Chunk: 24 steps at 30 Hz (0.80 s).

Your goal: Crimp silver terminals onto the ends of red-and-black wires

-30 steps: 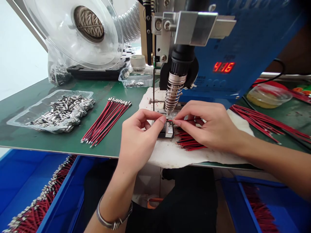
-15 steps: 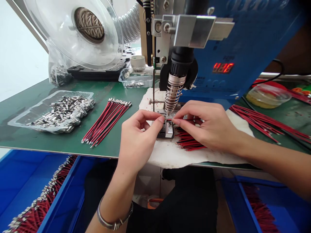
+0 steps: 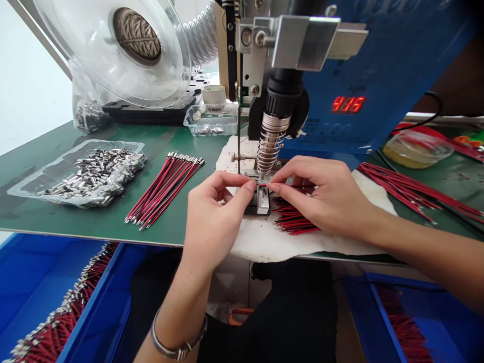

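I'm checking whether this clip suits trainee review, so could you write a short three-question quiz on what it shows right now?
1. True or false: the left hand has its fingers in the tray of metal pieces.
2. Multiple choice: what colour are the lit digits on the display?
a) green
b) red
c) white
3. Fill in the blank: the right hand pinches a thin ____ between its fingers.

Key:
1. False; its fingers are by the small metal block, below the coiled spring.
2. b
3. wire
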Tool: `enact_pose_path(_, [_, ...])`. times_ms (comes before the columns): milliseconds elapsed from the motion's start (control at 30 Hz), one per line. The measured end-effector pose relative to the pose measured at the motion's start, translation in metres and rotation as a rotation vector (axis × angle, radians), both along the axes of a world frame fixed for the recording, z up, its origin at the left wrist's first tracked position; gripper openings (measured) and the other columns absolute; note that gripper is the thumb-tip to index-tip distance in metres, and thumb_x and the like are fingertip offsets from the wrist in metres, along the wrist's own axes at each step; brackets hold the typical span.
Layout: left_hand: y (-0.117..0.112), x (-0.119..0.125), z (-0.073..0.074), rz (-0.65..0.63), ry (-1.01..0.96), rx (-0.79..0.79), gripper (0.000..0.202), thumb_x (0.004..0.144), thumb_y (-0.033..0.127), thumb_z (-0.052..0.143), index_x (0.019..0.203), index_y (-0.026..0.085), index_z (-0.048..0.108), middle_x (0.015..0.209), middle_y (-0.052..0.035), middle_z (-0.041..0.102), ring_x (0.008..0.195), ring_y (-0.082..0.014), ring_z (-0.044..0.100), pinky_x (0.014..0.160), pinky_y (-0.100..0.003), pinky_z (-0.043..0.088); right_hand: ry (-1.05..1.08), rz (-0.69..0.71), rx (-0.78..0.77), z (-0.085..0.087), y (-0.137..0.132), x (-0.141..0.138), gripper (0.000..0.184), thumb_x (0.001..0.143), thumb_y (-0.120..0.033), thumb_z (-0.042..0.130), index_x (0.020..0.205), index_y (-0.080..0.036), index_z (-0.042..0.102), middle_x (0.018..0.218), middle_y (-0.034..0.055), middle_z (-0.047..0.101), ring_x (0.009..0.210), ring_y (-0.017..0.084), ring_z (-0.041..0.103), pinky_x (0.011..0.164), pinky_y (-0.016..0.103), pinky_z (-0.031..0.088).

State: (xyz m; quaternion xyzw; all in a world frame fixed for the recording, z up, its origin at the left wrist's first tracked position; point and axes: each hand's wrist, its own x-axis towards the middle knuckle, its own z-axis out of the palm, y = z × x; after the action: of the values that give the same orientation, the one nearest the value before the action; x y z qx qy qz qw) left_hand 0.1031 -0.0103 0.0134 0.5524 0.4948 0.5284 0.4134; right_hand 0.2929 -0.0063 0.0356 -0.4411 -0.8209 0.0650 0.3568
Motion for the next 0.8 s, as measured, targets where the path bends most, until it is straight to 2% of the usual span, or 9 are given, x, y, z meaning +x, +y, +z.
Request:
enact_pose_path(400, [-0.0003,-0.0021,-0.0019,-0.011,0.020,0.012,0.020,0.081,0.037,0.077,0.084,0.019,0.072,0.084,-0.0047,0.071,0.068,-0.0145,0.061,0.056,-0.024,0.042,0.000,-0.018,-0.008,0.0002,-0.0012,-0.0007,0.008,0.091,-0.025,0.066,0.084,-0.022,0.069,0.080,0.0000,0.071,0.065,0.014,0.061,0.058,0.029,0.044])
enact_pose_path(800, [-0.0002,-0.0019,-0.0029,-0.023,0.002,0.020,0.017,0.082,0.036,0.076,0.085,0.019,0.073,0.090,-0.0053,0.073,0.075,-0.0157,0.064,0.062,-0.024,0.046,-0.003,-0.027,0.001,-0.0010,-0.0006,-0.0008,0.007,0.090,-0.023,0.066,0.085,-0.022,0.070,0.080,-0.0001,0.071,0.065,0.013,0.061,0.056,0.028,0.043])
